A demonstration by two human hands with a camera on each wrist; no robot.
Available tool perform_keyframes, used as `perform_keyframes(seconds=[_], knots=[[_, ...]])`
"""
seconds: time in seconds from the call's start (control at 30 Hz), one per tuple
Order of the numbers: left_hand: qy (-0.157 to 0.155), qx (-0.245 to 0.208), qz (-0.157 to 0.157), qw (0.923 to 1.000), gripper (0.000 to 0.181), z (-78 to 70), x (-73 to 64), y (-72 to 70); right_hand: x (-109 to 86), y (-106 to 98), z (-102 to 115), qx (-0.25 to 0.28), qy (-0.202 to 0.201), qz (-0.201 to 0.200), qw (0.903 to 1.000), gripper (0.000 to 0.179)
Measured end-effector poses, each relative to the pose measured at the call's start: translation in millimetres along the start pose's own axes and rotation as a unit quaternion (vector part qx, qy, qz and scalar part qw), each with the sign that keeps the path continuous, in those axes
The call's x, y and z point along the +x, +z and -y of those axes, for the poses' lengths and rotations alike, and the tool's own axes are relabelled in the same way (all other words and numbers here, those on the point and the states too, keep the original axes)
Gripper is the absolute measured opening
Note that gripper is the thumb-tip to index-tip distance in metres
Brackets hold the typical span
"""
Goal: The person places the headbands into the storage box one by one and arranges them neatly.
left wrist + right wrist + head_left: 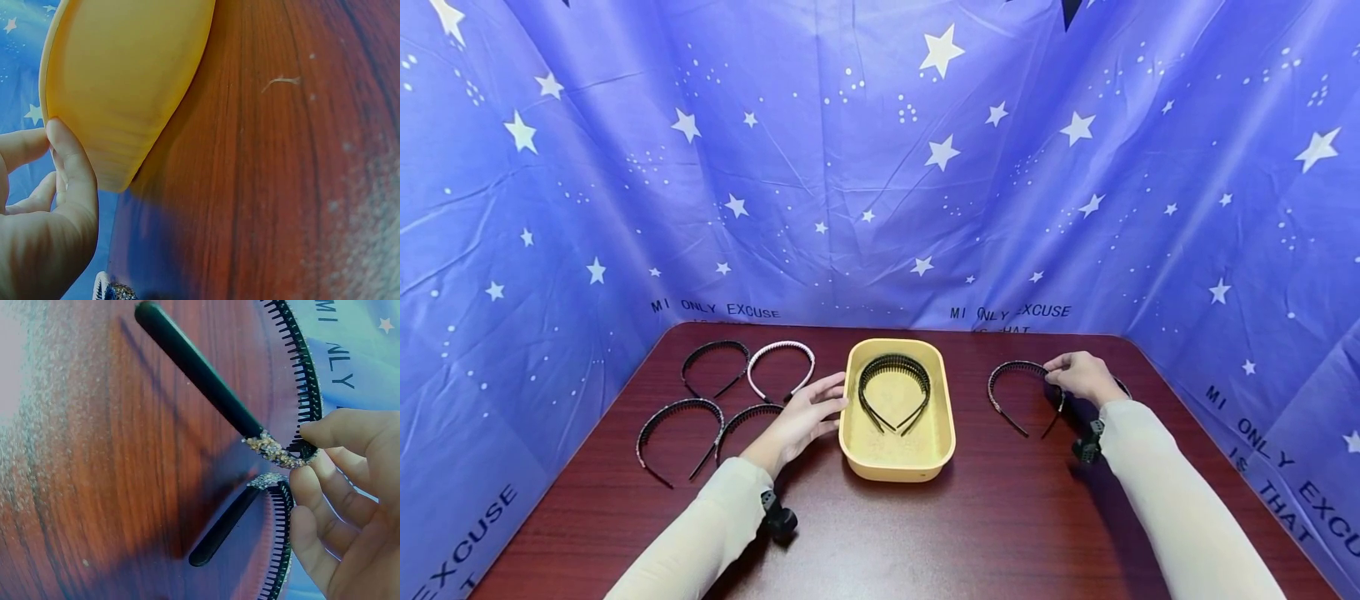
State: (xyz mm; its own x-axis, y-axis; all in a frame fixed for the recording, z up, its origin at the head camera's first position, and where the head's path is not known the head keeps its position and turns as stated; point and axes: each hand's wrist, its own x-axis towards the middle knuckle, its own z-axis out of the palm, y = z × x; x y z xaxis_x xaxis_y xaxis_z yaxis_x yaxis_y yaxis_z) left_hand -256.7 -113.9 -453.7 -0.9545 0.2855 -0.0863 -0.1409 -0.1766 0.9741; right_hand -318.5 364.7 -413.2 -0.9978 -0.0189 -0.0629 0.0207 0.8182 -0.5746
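My left hand (805, 421) grips the left rim of a yellow plastic tub (897, 473), with thumb and fingertips at its edge. Inside the tub lie black toothed headbands (895, 362), nested together. At the right, my right hand (1081, 377) pinches a black toothed headband (200, 369) by its side, where a glittery stretch covers the band. That headband's ends point toward me. Just beside it in the right wrist view is a second black headband (225, 528) with a silvery glitter patch; in the head view the hand mostly hides it.
On the table's left side lie several more headbands: a black one (713, 343) at the back, a pink-and-white one (781, 343), a black one with glitter (679, 402), and another partly behind my left hand (752, 408). Blue star-printed cloth (880, 167) surrounds the dark red table (880, 542).
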Motion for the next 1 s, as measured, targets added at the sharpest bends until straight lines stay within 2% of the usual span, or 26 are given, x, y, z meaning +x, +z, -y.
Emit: perform_keyframes(seconds=[0.4, 1.0], knots=[[0.001, -0.006, 0.001, 1.0000, 0.058, -0.2, -0.9, 0.0, 0.1, -4.1, 4.7, 0.019, -0.010, 0.003, 0.9998, 0.033], [0.004, -0.003, 0.001, 1.0000, 0.058, 1.2, 0.1, -0.5, -3.0, -12.5, 7.9, 0.011, -0.027, 0.015, 0.9994, 0.032]])
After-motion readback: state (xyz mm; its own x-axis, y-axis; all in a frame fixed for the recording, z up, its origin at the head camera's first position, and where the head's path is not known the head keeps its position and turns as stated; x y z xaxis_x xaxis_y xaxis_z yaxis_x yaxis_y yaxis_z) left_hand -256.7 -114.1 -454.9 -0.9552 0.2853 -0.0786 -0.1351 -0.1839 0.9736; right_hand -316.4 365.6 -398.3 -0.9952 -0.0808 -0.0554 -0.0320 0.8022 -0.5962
